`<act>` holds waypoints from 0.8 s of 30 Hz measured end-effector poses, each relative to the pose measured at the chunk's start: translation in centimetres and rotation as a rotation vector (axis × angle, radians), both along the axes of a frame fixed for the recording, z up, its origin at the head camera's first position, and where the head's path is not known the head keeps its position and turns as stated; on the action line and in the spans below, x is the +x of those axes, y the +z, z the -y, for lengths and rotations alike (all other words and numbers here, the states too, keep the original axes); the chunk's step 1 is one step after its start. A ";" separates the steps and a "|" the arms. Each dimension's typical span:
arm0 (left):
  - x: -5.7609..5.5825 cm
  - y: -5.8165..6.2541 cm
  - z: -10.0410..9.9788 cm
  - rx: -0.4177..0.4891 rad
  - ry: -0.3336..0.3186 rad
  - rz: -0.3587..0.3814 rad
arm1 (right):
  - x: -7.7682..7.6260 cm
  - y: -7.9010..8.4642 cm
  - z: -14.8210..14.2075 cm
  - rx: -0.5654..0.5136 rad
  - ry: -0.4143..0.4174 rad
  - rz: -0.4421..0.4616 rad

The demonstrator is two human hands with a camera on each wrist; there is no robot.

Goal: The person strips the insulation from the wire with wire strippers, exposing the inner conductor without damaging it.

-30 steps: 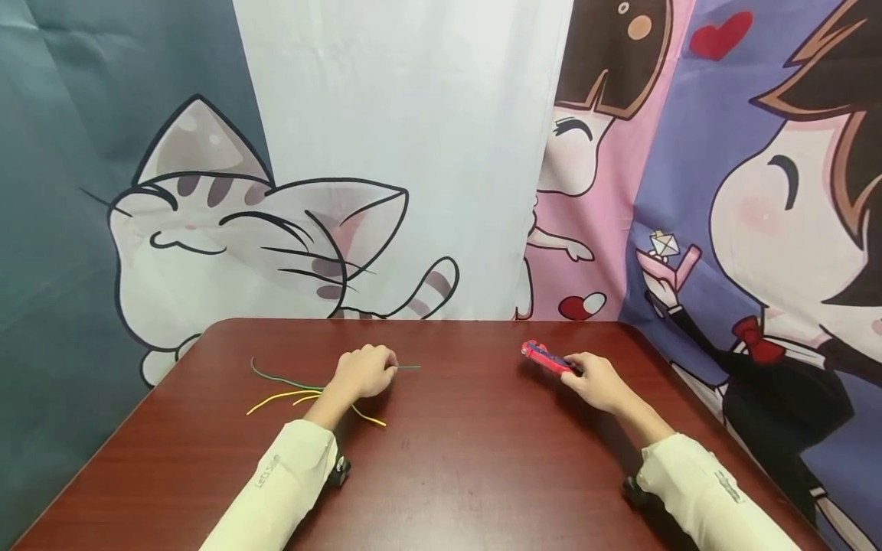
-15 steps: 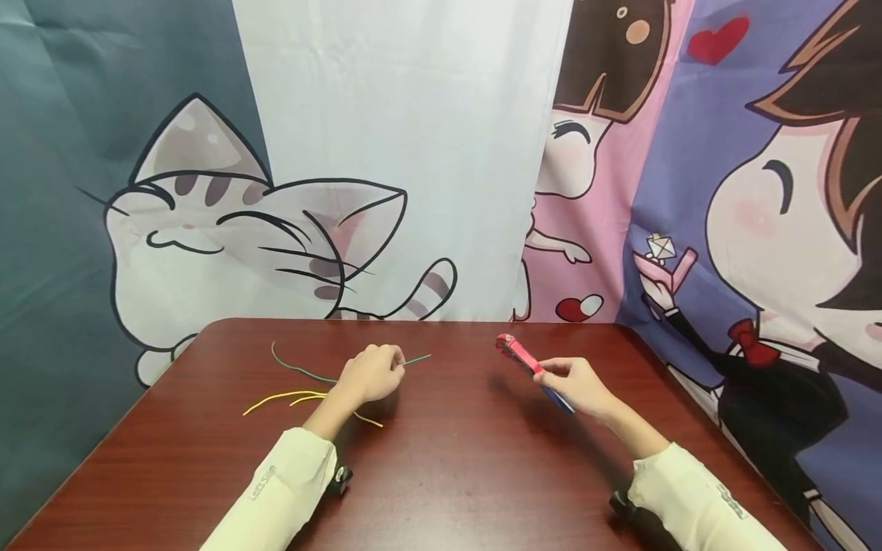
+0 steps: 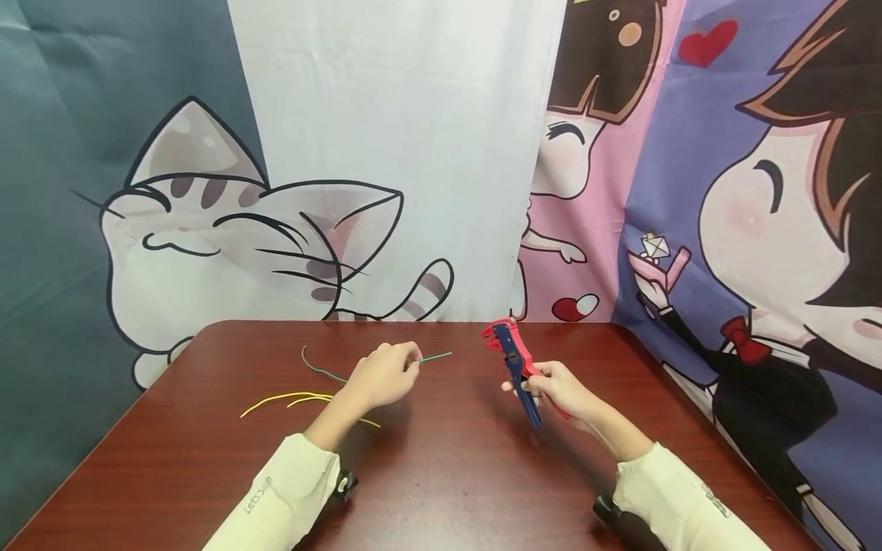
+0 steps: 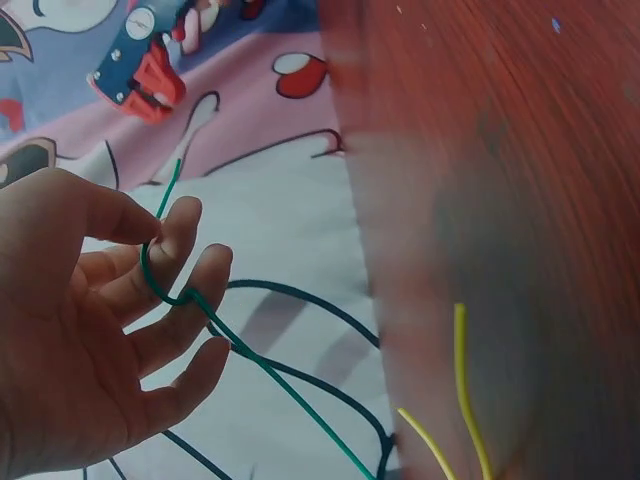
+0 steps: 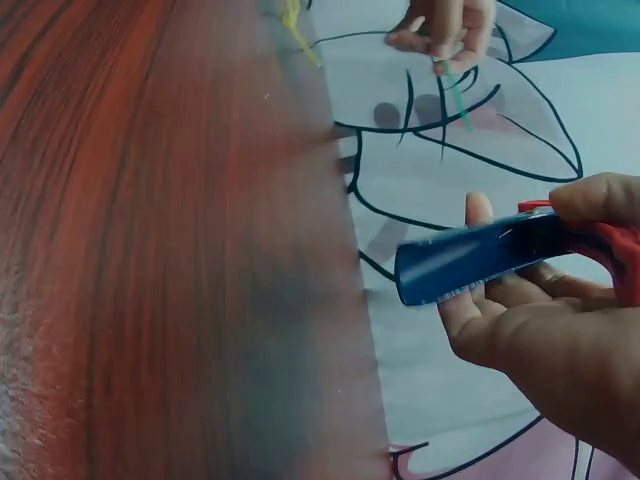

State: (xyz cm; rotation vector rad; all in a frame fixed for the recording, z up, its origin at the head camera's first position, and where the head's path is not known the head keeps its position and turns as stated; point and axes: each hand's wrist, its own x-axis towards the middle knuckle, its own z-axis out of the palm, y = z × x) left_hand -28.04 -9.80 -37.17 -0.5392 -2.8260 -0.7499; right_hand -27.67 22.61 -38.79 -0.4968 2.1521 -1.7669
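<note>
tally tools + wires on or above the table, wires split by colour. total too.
Red-and-blue tool: 1
Green wire: 1
Yellow wires: at least 2 (3 ends show; the left forearm hides the stretch between)
Total: at least 4

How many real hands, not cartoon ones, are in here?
2. The left hand pinches a green wire over the table; the right hand holds a red and blue tool.
</note>
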 end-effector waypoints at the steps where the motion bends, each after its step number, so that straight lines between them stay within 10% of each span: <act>1: 0.1 0.1 -0.1 0.000 -0.004 -0.002 | 0.1 0.0 0.2 -0.016 0.012 0.016; 16: 0.9 0.6 -1.6 0.135 -0.069 -0.033 | 0.9 -0.5 2.1 -0.213 0.129 0.215; 24: 0.4 0.6 -2.5 0.309 -0.156 -0.098 | 1.1 -0.8 2.7 -0.310 0.233 0.142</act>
